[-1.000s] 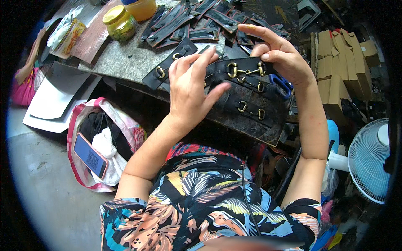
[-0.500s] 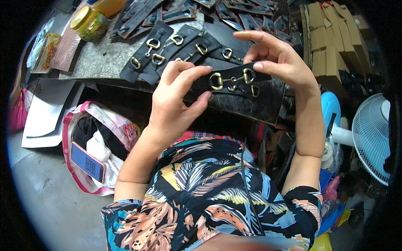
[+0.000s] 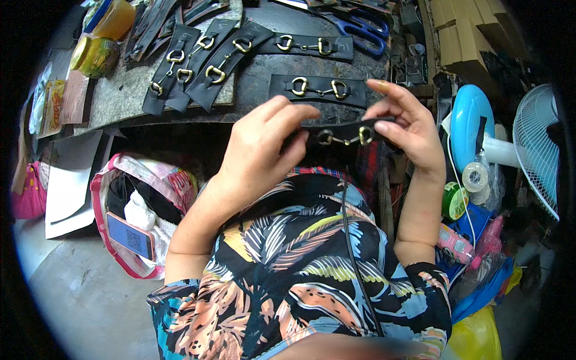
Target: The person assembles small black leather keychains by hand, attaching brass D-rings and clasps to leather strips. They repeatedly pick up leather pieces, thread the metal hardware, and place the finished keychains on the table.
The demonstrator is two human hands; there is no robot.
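A short black leather-like strap (image 3: pixel 346 133) with a brass horsebit buckle is held between my two hands, off the table's front edge. My left hand (image 3: pixel 258 150) pinches its left end, with the fingertips partly hiding it. At the right end, my right hand (image 3: pixel 414 129) grips it between thumb and fingers, index finger raised. Just beyond lies a matching strap (image 3: pixel 285 87) flat on the dark table (image 3: pixel 258 75). Farther back is another such strap (image 3: pixel 339 51), and several more (image 3: pixel 162 84) overlap at the left.
Blue-handled scissors (image 3: pixel 366 33) lie at the back right, near piles of dark strips (image 3: pixel 153 27). A yellow jar (image 3: pixel 96 57) stands at the far left. Below the table is a bag (image 3: pixel 99 210) holding a phone (image 3: pixel 131 236). To my right are a fan (image 3: pixel 537 150) and cardboard (image 3: pixel 462 36).
Both hands have lowered toward me with the strap, which is now tilted more edge-on. The view has shifted, uncovering the strap on the table and the scissors.
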